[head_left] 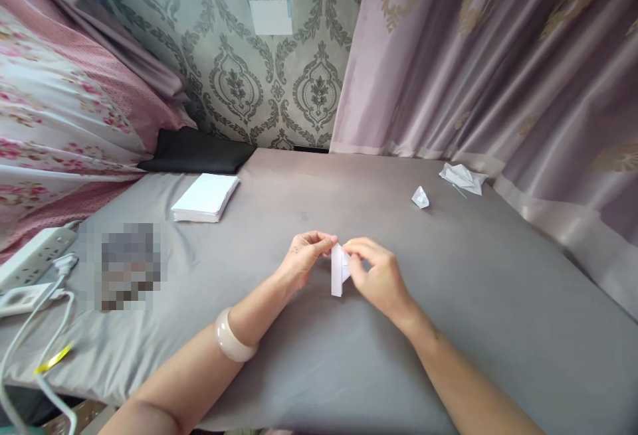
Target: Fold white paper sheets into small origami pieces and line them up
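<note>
grey cloth [299,368] spreads across the lower frame; both grips, left [304,256] and right [381,272], clamp paper [337,272], seemingly steadying its folds.

Pinches the top of a folded white paper [337,279] in the left grip [304,259] and holds its side in the right grip [381,275], above a grey cloth [309,368]. Wears a pale bracelet [234,341] below the left grip. Shows a paper stack [205,194] beyond and left of the left grip, with a black cover [194,151] behind it; a power strip [37,259] far left; beyond and right of the right grip, a small folded paper [420,198], then crumpled paper [464,177] farther off.
</note>
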A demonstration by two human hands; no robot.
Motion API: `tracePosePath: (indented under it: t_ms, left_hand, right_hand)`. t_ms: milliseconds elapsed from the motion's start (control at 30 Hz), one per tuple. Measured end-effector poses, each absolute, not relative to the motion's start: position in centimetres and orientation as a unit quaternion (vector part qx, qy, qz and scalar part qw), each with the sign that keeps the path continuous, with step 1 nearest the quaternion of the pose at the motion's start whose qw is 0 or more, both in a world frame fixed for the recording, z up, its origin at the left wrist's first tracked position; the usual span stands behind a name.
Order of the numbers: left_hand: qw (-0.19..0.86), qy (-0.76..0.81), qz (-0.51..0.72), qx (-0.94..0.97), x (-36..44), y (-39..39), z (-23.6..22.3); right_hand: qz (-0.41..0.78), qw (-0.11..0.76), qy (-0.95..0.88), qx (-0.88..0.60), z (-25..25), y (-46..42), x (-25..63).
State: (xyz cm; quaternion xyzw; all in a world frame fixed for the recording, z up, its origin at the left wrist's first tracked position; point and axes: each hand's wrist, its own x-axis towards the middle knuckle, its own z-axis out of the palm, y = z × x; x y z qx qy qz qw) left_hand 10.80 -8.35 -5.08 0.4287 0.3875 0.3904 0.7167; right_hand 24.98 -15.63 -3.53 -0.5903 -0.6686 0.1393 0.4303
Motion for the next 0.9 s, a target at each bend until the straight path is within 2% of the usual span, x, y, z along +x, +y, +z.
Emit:
tracePosePath:
  t_ms: [100,200,733,800,900]
  left_hand:
    - [0.714,0.359,0.394,0.454,10.9,-8.6,-4.8]
    - [0.710,0.342,0.391,0.476,11.1,-9.1,-4.5]
    - [0.641,0.333,0.376,0.581,11.4,-9.1,-5.8]
    - [0.603,0.328,0.363,0.630,11.2,-9.1,-5.7]
    - [0.455,0.282,0.388,0.750,10.7,-9.1,-5.4]
  right_hand:
    - [0.349,0.477,-0.511,-0.624,-2.7,-15.2,26.0]
    - [0.455,0.462,-0.478,-0.592,-2.2,-15.1,26.1]
    - [0.577,0.469,-0.360,-0.564,-3.6,-14.5,26.5]
    - [0.621,0.459,-0.310,-0.555,-3.7,-14.2,26.7]
    - [0.666,0.467,-0.251,-0.526,-3.8,-13.9,27.2]
